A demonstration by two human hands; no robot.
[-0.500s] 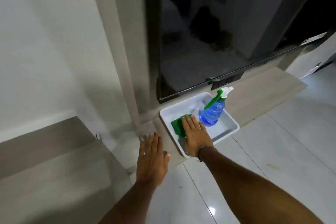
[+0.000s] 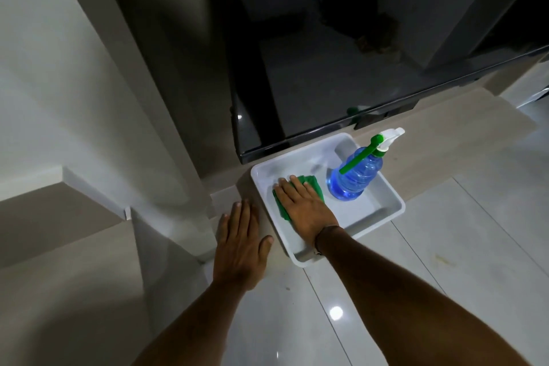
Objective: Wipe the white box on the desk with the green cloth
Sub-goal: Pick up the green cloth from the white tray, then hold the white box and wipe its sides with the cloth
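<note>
Head view — right hand [image 2: 306,205] flat, fingers spread, on green cloth [image 2: 312,183] inside white box [image 2: 386,214].

Smooth white plastic for the box [image 2: 389,218], a bit shiny, with a soft green cloth [image 2: 312,183] inside. See-through blue plastic for the spray bottle [image 2: 355,177]. Shiny, glassy black on the big screen [image 2: 341,68], pale matt wood on the desk [image 2: 445,145], glossy tiles on the floor [image 2: 445,246].

Blue spray bottle [image 2: 355,175] with green trigger, upright; dark glossy screen [image 2: 356,53] behind; pale tiled floor [image 2: 460,261].
</note>
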